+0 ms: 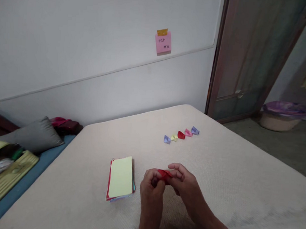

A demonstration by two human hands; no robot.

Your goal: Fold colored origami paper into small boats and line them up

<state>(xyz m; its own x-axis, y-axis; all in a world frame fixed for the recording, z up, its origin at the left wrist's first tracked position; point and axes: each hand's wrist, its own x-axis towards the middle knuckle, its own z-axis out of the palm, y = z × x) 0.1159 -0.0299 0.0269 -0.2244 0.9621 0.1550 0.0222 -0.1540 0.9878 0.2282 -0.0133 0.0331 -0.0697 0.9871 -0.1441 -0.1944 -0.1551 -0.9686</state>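
Observation:
Both of my hands meet low in the middle of the view over a cream table (216,186). My left hand (151,191) and my right hand (186,184) are each pinched on a small folded red paper (164,175) held between them, just above the table top. To their left lies a stack of coloured paper sheets (121,177) with a pale yellow sheet on top. Further back on the table stands a row of several small folded paper pieces (181,134), coloured purple, yellow, red and pink.
A pink note (163,42) is taped to the white wall behind the table. A grey cushion (37,135) and clutter lie on a blue surface at the left. At the right stand a door (251,54) and a basin (283,116) on the floor.

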